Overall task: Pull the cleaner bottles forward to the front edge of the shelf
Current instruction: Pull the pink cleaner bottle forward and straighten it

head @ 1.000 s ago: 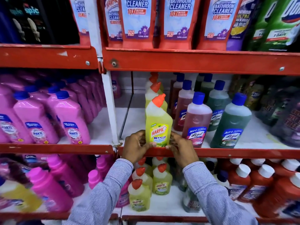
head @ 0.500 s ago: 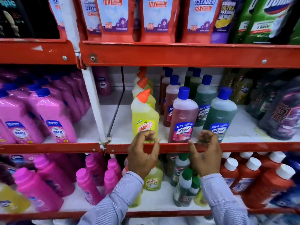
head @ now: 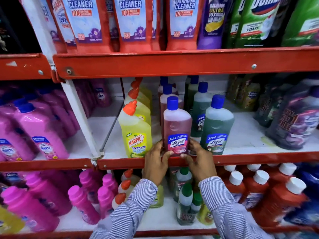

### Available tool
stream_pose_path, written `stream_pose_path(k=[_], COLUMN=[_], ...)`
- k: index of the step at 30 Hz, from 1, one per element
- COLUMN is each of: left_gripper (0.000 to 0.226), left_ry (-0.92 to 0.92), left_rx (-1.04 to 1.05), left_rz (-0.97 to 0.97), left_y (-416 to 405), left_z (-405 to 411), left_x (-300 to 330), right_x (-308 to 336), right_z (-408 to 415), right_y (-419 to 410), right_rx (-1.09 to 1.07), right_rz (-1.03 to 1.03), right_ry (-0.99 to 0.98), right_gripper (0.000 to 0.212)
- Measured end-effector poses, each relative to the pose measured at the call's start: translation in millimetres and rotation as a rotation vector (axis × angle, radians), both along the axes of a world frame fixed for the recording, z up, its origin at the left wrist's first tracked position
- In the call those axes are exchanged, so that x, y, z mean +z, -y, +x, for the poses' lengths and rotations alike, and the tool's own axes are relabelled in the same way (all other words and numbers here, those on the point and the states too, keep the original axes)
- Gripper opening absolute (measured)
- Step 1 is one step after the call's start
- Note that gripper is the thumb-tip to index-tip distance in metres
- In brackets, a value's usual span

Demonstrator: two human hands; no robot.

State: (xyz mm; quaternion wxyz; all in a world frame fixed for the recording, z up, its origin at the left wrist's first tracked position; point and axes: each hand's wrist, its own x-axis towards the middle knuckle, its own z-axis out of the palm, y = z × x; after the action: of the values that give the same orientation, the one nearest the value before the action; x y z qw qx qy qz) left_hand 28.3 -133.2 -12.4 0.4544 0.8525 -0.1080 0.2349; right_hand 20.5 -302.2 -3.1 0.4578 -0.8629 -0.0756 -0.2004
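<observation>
Both hands, left (head: 156, 163) and right (head: 200, 162), grip the pink bottle (head: 177, 128) at center frame, seemingly at the shelf lip (head: 259, 158), where a hard tug could tip it over or knock the yellow bottle (head: 136, 135) beside it.

pink lizol bottle (head: 177, 126) with blue cap upright at the red shelf lip (head: 241, 158), between yellow harpic bottle (head: 136, 133) and green lizol bottle (head: 217, 128).
</observation>
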Motion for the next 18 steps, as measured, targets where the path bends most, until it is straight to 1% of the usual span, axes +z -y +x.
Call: stream_pose_path(k=[4,7,9,10,12,13,14,16,17,18], left_gripper=[0.044,0.045,0.046,0.046,0.042,0.036,0.031,0.022,0.020,0.022], left_ry=[0.019,0.004,0.008,0.031,0.133,0.203,0.269,0.343,0.338,0.309], left_rx=[0.033,0.031,0.052,0.079,0.154,0.183,0.188,0.131,0.079,0.022], left_rz=[0.003,-0.019,-0.060,-0.102,-0.184,-0.193,-0.181,-0.133,-0.110,-0.095], left_y=[1.1,2.1,4.6,6.7,13.0,18.3,24.7,40.7,49.0,58.4], left_z=[-0.9,-3.6,-7.8,-11.3,-22.7,-28.5,-33.1,-38.7,-38.2,-36.8], left_x=[-2.3,-2.3,-3.5,-4.2,-2.7,-1.5,1.0,5.4,7.2,10.9], right_x=[-1.0,-1.3,-3.2,-5.6,-12.0,-14.7,-16.3,-15.8,-14.8,-11.8], right_z=[-1.0,-1.4,-4.5,-7.6,-19.4,-26.3,-31.7,-34.0,-30.2,-25.3], right_y=[-0.2,0.6,2.8,6.2,16.7,24.7,34.4,58.4,70.3,82.4], right_rx=[0.023,0.032,0.026,0.010,-0.082,-0.158,-0.243,-0.386,-0.411,-0.387], right_rz=[0.021,0.027,0.049,0.080,0.149,0.185,0.219,0.262,0.267,0.266], right_ry=[0.019,-0.009,0.005,0.037,0.150,0.220,0.280,0.341,0.345,0.308], right_gripper=[0.057,0.059,0.059,0.056,0.035,0.024,0.017,0.018,0.024,0.033])
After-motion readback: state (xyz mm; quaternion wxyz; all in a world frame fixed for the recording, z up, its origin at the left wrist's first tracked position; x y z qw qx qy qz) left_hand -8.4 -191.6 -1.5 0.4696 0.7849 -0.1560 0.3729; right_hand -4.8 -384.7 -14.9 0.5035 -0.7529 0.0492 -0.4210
